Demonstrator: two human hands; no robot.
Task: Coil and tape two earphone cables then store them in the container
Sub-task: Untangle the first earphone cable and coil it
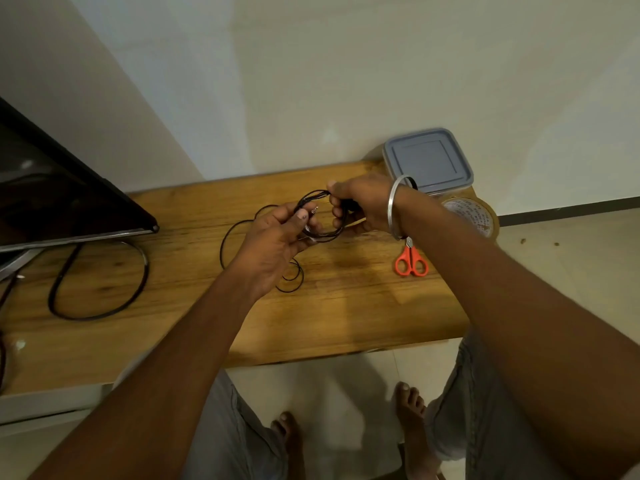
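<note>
Black cable coil (313,195) pinched between both our hands, over the wooden table (346,299).
Our left hand (273,244) pinches its near-left side; our right hand (360,206) grips the far-right. Loose cable (224,247) trails under our left hand. Tape (472,220), scissors (411,263) and the lidded container (427,161) sit right, nearest our right hand; nothing seems to block them.

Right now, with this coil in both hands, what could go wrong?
1. The left hand and right hand both grip the coil, while tape and scissors lie on the table. Freeing one hand to reach them may let the loops spring open.
2. The second cable lies loose under the left hand and could snag in the coil.
3. The container is shut, so storing needs a free hand too.
</note>
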